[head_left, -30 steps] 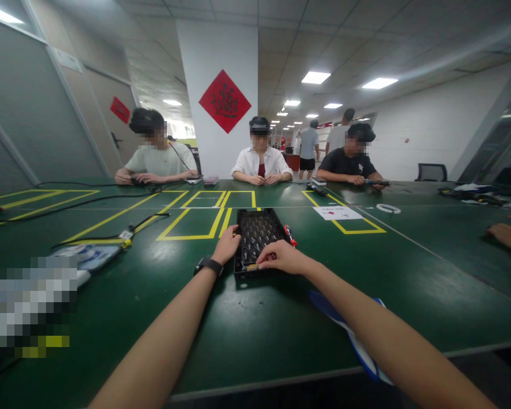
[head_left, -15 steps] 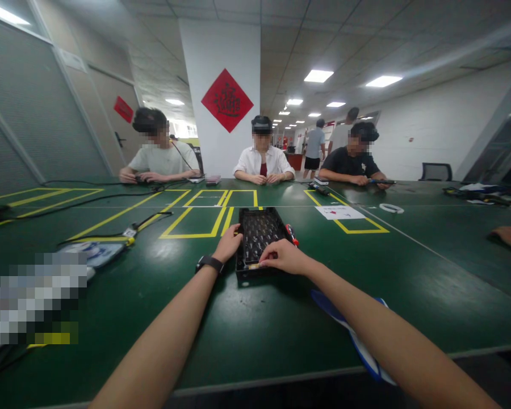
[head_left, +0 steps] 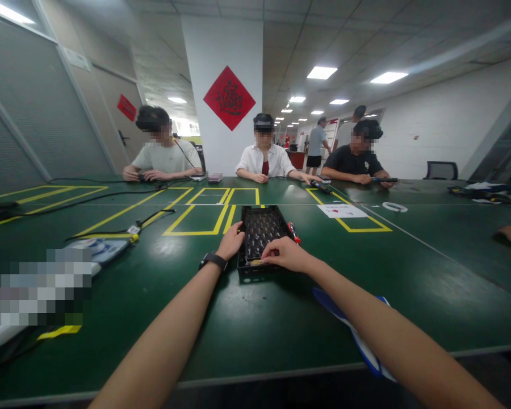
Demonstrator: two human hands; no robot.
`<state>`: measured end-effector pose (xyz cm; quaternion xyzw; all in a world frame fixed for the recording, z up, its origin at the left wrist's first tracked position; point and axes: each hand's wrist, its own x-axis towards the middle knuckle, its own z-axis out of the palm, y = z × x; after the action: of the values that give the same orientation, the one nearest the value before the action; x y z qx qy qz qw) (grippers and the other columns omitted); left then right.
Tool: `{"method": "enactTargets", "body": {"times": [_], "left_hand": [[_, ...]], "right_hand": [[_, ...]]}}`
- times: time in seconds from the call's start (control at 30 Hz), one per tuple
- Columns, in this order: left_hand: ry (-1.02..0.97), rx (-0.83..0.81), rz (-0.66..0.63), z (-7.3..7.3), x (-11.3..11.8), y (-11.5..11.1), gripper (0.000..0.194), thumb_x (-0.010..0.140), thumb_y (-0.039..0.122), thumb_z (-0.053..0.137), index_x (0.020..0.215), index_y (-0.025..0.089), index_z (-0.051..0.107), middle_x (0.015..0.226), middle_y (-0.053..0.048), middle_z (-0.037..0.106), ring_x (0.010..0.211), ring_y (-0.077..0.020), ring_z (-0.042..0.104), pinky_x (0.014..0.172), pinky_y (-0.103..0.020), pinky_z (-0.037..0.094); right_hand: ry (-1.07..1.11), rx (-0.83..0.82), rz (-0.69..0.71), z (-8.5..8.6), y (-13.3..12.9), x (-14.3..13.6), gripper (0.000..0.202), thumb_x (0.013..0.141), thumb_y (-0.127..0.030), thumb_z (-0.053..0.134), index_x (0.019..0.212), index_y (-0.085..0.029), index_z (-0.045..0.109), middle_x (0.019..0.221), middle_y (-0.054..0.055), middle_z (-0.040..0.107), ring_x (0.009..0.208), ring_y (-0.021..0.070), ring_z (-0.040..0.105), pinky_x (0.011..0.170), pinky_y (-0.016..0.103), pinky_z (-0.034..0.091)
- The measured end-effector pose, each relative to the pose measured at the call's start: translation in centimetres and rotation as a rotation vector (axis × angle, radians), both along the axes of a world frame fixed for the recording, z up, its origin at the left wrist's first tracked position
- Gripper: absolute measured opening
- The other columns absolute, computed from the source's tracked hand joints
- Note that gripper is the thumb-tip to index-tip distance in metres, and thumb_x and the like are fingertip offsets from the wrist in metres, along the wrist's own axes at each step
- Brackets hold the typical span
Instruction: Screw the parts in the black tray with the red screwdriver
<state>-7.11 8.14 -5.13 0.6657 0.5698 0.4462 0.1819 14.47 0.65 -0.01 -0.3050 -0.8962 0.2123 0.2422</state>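
A black tray (head_left: 264,230) with many small metallic pieces in it lies on the green table in front of me. My left hand (head_left: 231,241) grips its left wall, thumb over the rim. At the tray's near right part, my right hand (head_left: 286,254) is closed in a pinch; what sits between its fingertips is too small to name. A small yellowish piece (head_left: 254,262) lies by those fingertips in the near end of the tray. Against the tray's right side rests a red-handled tool (head_left: 294,233).
A blue-and-white item (head_left: 366,349) lies under my right forearm on the green table (head_left: 238,341). A white paper (head_left: 342,211) and a white ring (head_left: 394,207) are farther right. Cables and a pouch (head_left: 106,250) lie left. Several people sit or stand beyond.
The view has shifted slightly. My hands keep nearly the same places on the tray. The person opposite has stretched one arm toward the dark object on the table.
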Motion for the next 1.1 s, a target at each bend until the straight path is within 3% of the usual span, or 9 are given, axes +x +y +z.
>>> {"method": "enactTargets", "body": {"times": [0.23, 1.1], "left_hand": [[0.047, 0.008, 0.0, -0.04, -0.07, 0.05, 0.054, 0.072, 0.015, 0.04, 0.125, 0.009, 0.044, 0.129, -0.012, 0.047, 0.12, -0.0202, 0.043, 0.104, -0.034, 0.03], [0.018, 0.004, -0.017, 0.46, 0.1, -0.4, 0.055, 0.07, 0.014, 0.041, 0.124, 0.008, 0.044, 0.13, -0.012, 0.046, 0.119, -0.0214, 0.043, 0.102, -0.035, 0.032]], "right_hand": [[-0.039, 0.116, 0.024, 0.63, -0.42, -0.13, 0.018, 0.076, -0.032, 0.061, 0.081, -0.017, 0.069, 0.076, 0.003, 0.066, 0.069, 0.0109, 0.055, 0.065, 0.022, 0.037], [-0.055, 0.087, 0.011, 0.5, -0.19, -0.02, 0.02, 0.077, -0.033, 0.059, 0.084, -0.017, 0.07, 0.074, 0.003, 0.065, 0.067, 0.0106, 0.052, 0.063, 0.022, 0.036]]}}
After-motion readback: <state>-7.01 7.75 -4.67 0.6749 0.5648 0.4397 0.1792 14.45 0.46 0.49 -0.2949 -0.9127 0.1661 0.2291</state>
